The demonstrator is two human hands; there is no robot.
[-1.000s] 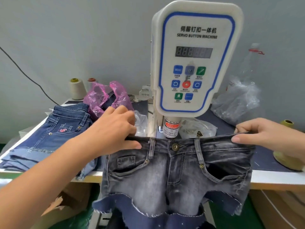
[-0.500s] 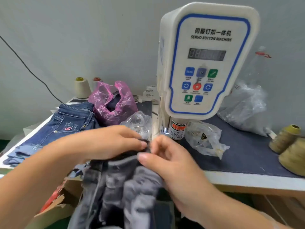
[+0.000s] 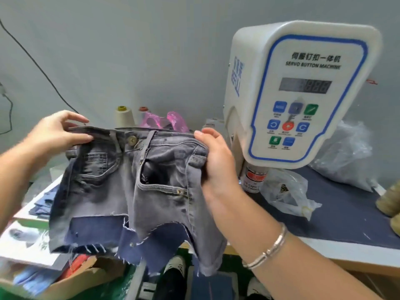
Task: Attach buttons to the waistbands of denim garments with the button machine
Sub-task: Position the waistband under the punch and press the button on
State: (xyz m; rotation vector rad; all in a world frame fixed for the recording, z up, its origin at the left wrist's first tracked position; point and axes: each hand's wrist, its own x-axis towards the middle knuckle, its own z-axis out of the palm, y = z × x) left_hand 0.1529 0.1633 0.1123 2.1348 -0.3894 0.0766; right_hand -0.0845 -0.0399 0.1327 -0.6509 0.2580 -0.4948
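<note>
**Grey denim shorts held up left of the button machine**

Both hands hold a pair of grey denim shorts point(image 3: 132, 187) in the air, front side to the camera, left of the servo button machine point(image 3: 300, 94) and not under its head. Left hand point(image 3: 54, 135) pinches the waistband at its left end, thumb on the front, fingers over the top edge. Right hand point(image 3: 216, 161) grips the waistband's right end, by a belt loop, fingers curled round the bunched cloth; a silver bracelet point(image 3: 268, 250) sits on that wrist. A brass button point(image 3: 132, 139) is already on the waistband, centre front, above the fly. Raw frayed hems hang down, with dark blue pocket linings point(image 3: 151, 241) showing below them.

The machine stands on a table point(image 3: 346, 213) with a dark blue top (panel has a digit display and coloured keys). Its red-labelled punch head point(image 3: 255, 178) is just right of the right hand, not touching the shorts. Beside it lies a clear plastic bag point(image 3: 287, 195), a larger one point(image 3: 346, 156) further back. Behind the shorts: a cream thread cone point(image 3: 124, 116) and a pink plastic bag point(image 3: 166, 121). Lower left, a cardboard box point(image 3: 86, 276), blurred.
</note>
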